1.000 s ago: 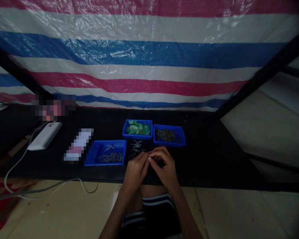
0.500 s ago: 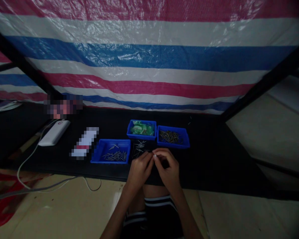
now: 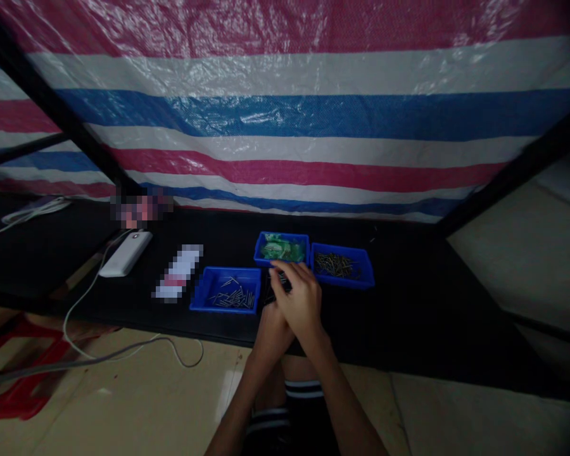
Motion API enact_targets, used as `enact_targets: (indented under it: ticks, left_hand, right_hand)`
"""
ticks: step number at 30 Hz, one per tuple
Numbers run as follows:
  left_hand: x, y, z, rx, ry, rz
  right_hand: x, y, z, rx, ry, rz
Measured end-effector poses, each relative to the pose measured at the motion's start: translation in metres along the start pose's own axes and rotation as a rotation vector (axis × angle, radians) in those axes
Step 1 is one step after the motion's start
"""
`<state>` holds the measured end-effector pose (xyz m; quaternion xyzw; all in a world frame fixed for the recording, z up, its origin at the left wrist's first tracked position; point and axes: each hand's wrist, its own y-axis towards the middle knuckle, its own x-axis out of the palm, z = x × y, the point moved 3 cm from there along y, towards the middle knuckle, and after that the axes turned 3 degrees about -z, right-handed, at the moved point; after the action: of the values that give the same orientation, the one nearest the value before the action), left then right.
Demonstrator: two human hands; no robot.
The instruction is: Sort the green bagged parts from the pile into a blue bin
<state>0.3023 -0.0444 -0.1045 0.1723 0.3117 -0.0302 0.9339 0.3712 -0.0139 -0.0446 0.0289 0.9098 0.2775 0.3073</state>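
Note:
My right hand [image 3: 300, 297] reaches over my left hand toward the pins on the black surface between the blue trays. Its thumb and fingers are bent and apart, and nothing shows between them. Below it, my left hand [image 3: 273, 329] has its fingers mostly hidden by the right. To the left a blue tray [image 3: 196, 297] holds thin metal pins [image 3: 237, 297]. Behind the hands, another blue tray [image 3: 257, 248] carries green and clear pieces [image 3: 280, 247]. A third blue tray [image 3: 368, 275], at the right, has brownish metal pins [image 3: 333, 265].
On the black table [image 3: 408, 304] lie a white power bank [image 3: 126, 254] with a cable and a blurred white item [image 3: 179, 272]. A striped sheet [image 3: 289, 114] hangs behind. A red stool [image 3: 23, 367] stands at the lower left.
The hands were together at the fingertips; now my right hand has moved forward and left, across my left hand. The view has shifted, so the trays appear farther right.

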Motion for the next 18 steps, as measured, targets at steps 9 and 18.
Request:
enact_targets:
  ticks: [9, 18]
  left_hand:
    - [-0.018, -0.017, 0.015, 0.189, -0.123, 0.088]
    - [-0.006, -0.012, 0.017, 0.175, 0.125, -0.074]
  right_hand:
    - [-0.026, -0.050, 0.064, 0.136, -0.158, -0.116]
    - [-0.012, -0.050, 0.060, 0.210, -0.098, -0.301]
